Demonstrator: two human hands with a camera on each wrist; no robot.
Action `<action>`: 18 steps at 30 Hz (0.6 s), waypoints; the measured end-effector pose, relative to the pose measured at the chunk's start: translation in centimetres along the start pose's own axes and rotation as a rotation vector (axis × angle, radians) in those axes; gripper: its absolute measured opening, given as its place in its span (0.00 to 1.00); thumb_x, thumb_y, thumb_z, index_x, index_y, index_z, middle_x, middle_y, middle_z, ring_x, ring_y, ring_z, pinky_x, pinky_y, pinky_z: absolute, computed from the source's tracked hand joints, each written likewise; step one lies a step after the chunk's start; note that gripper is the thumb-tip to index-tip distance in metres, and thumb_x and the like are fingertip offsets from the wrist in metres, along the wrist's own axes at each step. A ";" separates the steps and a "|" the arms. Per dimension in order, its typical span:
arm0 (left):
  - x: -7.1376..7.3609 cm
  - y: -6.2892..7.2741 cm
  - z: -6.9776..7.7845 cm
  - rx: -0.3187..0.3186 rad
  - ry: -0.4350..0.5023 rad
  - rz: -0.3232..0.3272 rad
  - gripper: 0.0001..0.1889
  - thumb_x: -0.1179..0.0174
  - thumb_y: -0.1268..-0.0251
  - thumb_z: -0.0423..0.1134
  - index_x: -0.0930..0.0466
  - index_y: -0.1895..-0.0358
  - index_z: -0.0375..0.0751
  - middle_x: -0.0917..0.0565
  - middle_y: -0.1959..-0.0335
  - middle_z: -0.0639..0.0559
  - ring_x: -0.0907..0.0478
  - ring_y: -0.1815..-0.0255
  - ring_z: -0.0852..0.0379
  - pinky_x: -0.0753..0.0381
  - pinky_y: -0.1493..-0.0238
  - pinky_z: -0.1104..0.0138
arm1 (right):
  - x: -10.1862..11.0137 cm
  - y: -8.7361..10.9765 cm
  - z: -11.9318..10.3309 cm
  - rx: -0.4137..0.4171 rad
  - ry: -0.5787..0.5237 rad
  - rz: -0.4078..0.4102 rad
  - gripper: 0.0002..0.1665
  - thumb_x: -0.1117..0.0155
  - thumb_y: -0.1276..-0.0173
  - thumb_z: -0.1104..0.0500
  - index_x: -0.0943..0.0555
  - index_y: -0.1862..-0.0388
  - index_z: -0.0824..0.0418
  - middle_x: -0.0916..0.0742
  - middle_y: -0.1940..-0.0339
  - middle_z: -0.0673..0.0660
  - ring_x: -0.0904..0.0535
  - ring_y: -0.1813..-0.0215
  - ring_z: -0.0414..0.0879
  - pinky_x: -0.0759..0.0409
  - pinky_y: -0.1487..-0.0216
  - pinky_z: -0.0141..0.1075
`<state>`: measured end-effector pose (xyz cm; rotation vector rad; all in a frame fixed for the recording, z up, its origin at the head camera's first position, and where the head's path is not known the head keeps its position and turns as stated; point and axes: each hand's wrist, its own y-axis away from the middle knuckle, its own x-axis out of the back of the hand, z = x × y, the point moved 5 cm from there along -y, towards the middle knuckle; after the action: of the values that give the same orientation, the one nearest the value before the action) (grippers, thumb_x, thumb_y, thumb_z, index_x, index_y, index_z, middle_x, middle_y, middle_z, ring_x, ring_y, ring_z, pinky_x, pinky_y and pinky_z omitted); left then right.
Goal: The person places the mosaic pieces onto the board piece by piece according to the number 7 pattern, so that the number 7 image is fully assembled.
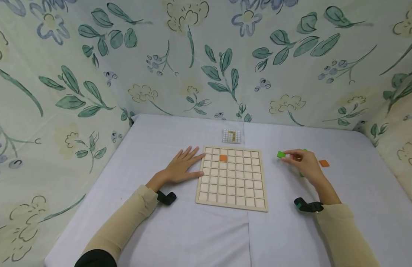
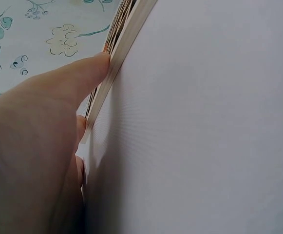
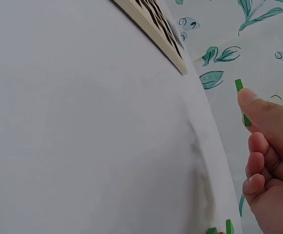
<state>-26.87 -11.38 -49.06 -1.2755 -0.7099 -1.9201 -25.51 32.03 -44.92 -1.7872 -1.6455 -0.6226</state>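
Note:
My right hand (image 1: 304,163) pinches a green square tile (image 1: 281,154) between thumb and fingers, to the right of the wooden grid board (image 1: 232,208). In the right wrist view, the green tile (image 3: 239,85) stands edge-on under the thumb, with the other fingers curled below. My left hand (image 1: 183,167) lies with fingers spread at the board's left side. Its thumb (image 2: 100,63) touches the board's edge (image 2: 113,73) in the left wrist view. One orange tile (image 1: 223,158) sits in a cell of the second row from the far side.
Behind the board lies a small card (image 1: 231,136) with a coloured grid pattern. A loose orange tile (image 1: 324,163) is right of my right hand, and green tiles (image 1: 305,150) are partly hidden by that hand. Floral cloth (image 1: 222,92) rises beyond the white table (image 1: 159,129).

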 end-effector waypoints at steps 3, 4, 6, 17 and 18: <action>0.0 0.0 0.0 0.003 -0.002 -0.007 0.43 0.56 0.32 0.73 0.53 0.19 0.60 0.59 0.18 0.49 0.69 0.19 0.45 0.72 0.24 0.47 | -0.5 0.0 -0.9 0.036 -0.022 0.001 0.21 0.27 0.35 0.59 0.16 0.47 0.70 0.21 0.67 0.60 0.30 0.64 0.49 0.33 0.73 0.27; 0.0 0.0 0.0 0.004 -0.004 -0.008 0.43 0.56 0.32 0.73 0.53 0.19 0.60 0.59 0.18 0.49 0.69 0.19 0.45 0.72 0.24 0.47 | -0.6 0.0 -1.2 0.044 -0.026 -0.002 0.21 0.27 0.35 0.59 0.16 0.48 0.70 0.21 0.67 0.60 0.30 0.64 0.49 0.33 0.73 0.27; 0.0 -0.1 0.0 0.006 -0.008 -0.010 0.43 0.56 0.32 0.73 0.54 0.19 0.61 0.59 0.18 0.49 0.70 0.19 0.45 0.72 0.24 0.48 | -1.0 0.0 -1.7 0.054 -0.042 -0.015 0.21 0.26 0.35 0.59 0.16 0.48 0.70 0.22 0.67 0.59 0.30 0.65 0.48 0.32 0.73 0.27; -0.1 -0.1 -0.2 0.003 -0.019 -0.002 0.43 0.58 0.33 0.74 0.54 0.19 0.61 0.59 0.18 0.50 0.69 0.19 0.45 0.72 0.24 0.48 | -3.4 -0.3 -4.2 0.081 -0.092 -0.067 0.19 0.26 0.36 0.60 0.15 0.49 0.69 0.23 0.70 0.57 0.30 0.65 0.49 0.32 0.73 0.28; -0.1 -0.1 -0.2 0.003 -0.018 -0.002 0.43 0.57 0.32 0.74 0.54 0.19 0.61 0.59 0.18 0.50 0.69 0.19 0.45 0.72 0.24 0.48 | -3.6 -0.3 -4.4 0.083 -0.095 -0.072 0.19 0.26 0.36 0.60 0.15 0.50 0.69 0.23 0.70 0.57 0.30 0.65 0.48 0.32 0.72 0.28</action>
<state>-27.00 -11.43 -49.21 -1.2921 -0.7226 -1.9111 -25.86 26.37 -44.39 -1.7281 -1.7798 -0.5001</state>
